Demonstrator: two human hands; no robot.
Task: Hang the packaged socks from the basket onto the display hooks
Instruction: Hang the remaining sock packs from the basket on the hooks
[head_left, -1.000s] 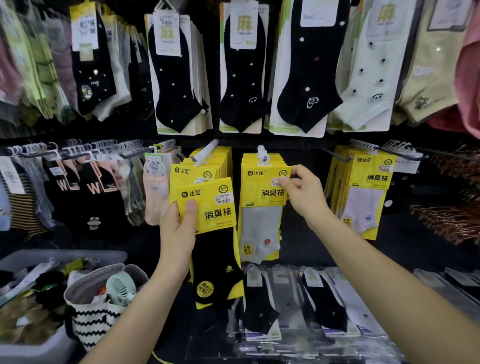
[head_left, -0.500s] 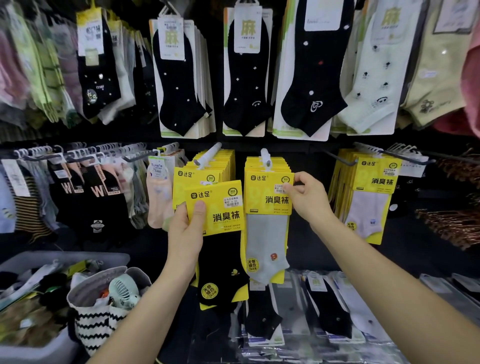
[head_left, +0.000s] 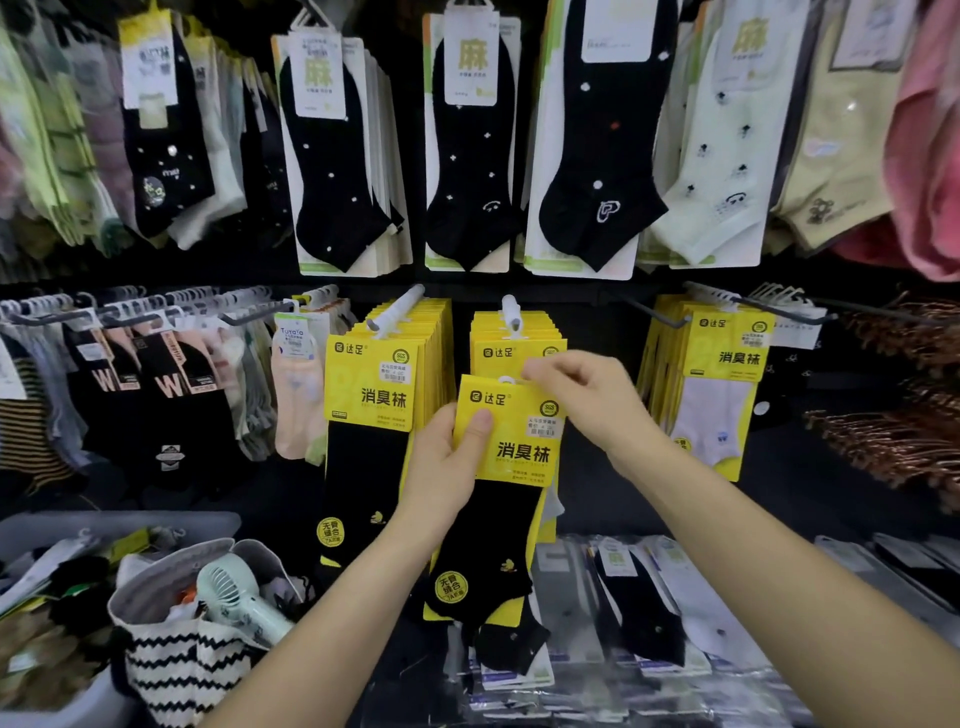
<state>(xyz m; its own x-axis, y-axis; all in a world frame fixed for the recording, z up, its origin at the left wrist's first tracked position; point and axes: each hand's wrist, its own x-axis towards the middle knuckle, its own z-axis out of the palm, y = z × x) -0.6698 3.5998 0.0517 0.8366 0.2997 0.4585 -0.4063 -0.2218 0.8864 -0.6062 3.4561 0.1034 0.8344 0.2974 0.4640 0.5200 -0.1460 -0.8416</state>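
A yellow-carded pack of black socks (head_left: 514, 441) is held in front of the middle stack of yellow packs (head_left: 519, 338). My left hand (head_left: 447, 467) grips its left edge, thumb on the card front. My right hand (head_left: 587, 400) pinches the top edge of the card near its hanging hole. The white display hook (head_left: 511, 312) of the middle stack sticks out just above. To the left, another white hook (head_left: 397, 309) carries yellow packs with black socks (head_left: 374, 395). The grey basket (head_left: 62, 535) sits at the lower left.
A zigzag-patterned bag (head_left: 176, 670) with a small mint fan (head_left: 234, 597) stands by the basket. More sock packs hang on the upper row (head_left: 467, 145) and far right hook (head_left: 722, 364). Flat wrapped packs (head_left: 644, 613) lie on the shelf below. Brown hangers (head_left: 893, 441) jut out at right.
My left hand carried the black sock pack rightward, in front of the middle stack. My right hand left the hanging grey-sock pack and took hold of this pack's top edge.
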